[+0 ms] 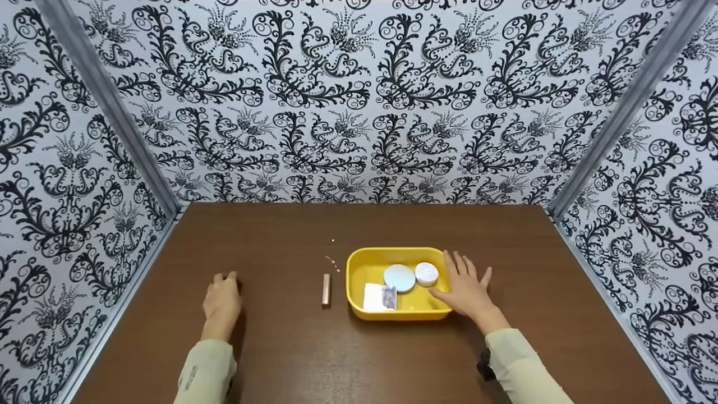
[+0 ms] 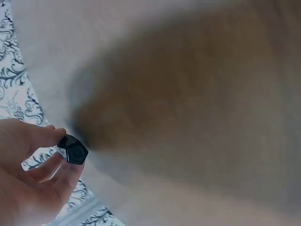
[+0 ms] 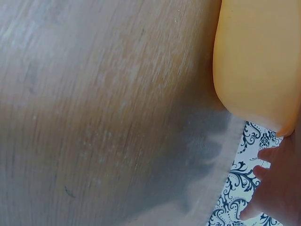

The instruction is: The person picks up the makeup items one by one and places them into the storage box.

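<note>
A yellow plastic tub (image 1: 404, 316) stands on the brown table. Inside it are a pale blue round container (image 1: 399, 278), a smaller white round container (image 1: 426, 273) and a white packet (image 1: 374, 297) with a grey-purple patch. Over the tub's right rim lies my right hand (image 1: 468, 289), fingers spread. Well to the left, my left hand (image 1: 222, 297) is low over the table. Its thumb and fingers pinch a small black faceted object (image 2: 75, 150); only its end shows, so its kind cannot be told.
A shiny copper-coloured tube (image 1: 326, 290) sits on the table left of the tub. Small pale crumbs (image 1: 334, 262) are scattered behind it. Black-and-white patterned walls (image 1: 348, 101) with grey metal corner strips (image 1: 112, 101) enclose the table at the back and sides.
</note>
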Motion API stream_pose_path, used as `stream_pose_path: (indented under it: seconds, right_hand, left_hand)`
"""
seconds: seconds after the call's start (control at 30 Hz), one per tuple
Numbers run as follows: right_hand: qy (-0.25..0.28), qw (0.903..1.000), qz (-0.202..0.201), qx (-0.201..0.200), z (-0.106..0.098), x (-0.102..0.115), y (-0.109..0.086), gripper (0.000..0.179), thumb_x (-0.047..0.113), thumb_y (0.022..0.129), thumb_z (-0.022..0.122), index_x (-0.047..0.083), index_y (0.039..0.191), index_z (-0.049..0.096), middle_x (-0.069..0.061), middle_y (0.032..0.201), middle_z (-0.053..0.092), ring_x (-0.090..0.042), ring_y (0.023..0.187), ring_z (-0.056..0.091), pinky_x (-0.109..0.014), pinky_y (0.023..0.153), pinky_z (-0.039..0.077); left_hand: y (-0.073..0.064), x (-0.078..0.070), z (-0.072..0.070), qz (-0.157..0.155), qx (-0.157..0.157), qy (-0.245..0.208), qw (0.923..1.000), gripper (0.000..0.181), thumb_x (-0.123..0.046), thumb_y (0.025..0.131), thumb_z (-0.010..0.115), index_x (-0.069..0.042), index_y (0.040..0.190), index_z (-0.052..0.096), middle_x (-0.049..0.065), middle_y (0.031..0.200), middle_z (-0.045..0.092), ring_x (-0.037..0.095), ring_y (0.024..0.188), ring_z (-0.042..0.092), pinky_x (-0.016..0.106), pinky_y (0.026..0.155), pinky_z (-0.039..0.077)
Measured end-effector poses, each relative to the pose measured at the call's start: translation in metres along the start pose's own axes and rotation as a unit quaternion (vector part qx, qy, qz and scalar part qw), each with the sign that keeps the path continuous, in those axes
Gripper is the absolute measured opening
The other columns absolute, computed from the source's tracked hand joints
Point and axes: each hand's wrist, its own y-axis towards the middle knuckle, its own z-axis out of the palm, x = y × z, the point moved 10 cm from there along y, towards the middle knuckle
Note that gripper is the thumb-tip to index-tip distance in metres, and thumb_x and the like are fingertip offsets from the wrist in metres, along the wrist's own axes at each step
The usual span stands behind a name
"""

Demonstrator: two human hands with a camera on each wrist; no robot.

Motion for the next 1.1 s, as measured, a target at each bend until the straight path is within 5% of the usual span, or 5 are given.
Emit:
stream_pose_path:
  seconds: [0.27, 0.47, 0.77, 1.1]
  right_hand:
    - [-0.002, 1.0000, -0.003, -0.003, -0.001, 0.001, 0.001, 0.098, 0.057, 0.088, 0.065, 0.011, 0.160, 0.017, -0.023, 0.163, 0.022, -0.048, 0.149, 0.020, -0.083, 0.109, -0.001]
    - [0.005, 0.9999, -0.006, -0.009, -0.003, 0.001, 0.001, 0.098, 0.056, 0.087, 0.066, 0.010, 0.160, 0.018, -0.023, 0.163, 0.023, -0.048, 0.149, 0.020, -0.083, 0.108, -0.001]
    - [0.006, 0.9999, -0.008, -0.011, -0.002, 0.001, 0.000, 0.098, 0.057, 0.087, 0.066, 0.011, 0.160, 0.018, -0.023, 0.163, 0.023, -0.047, 0.149, 0.021, -0.084, 0.108, -0.001]
    - [0.007, 0.9999, -0.005, -0.010, -0.002, 0.000, -0.001, 0.100, 0.058, 0.086, 0.066, 0.011, 0.160, 0.018, -0.023, 0.163, 0.023, -0.048, 0.149, 0.021, -0.084, 0.108, 0.000]
  left_hand:
    - [0.006, -0.040, -0.011, 0.031, -0.021, -0.018, 0.9991, 0.053, 0.006, 0.090, 0.062, -0.003, 0.141, 0.052, 0.030, 0.142, 0.046, 0.050, 0.120, 0.055, 0.058, 0.092, 0.053]
    - [0.000, -0.091, -0.026, 0.097, -0.059, -0.024, 0.9932, 0.048, 0.006, 0.089, 0.063, -0.008, 0.134, 0.059, 0.023, 0.137, 0.055, 0.044, 0.112, 0.062, 0.054, 0.084, 0.057]
    - [-0.019, -0.169, -0.034, 0.177, -0.075, -0.047, 0.9802, 0.054, 0.008, 0.082, 0.066, -0.016, 0.131, 0.061, 0.014, 0.131, 0.062, 0.041, 0.111, 0.065, 0.053, 0.086, 0.057]
    - [-0.045, -0.253, -0.020, 0.268, -0.035, -0.049, 0.9617, 0.057, 0.006, 0.080, 0.071, -0.016, 0.131, 0.059, 0.011, 0.130, 0.062, 0.037, 0.113, 0.064, 0.050, 0.094, 0.056]
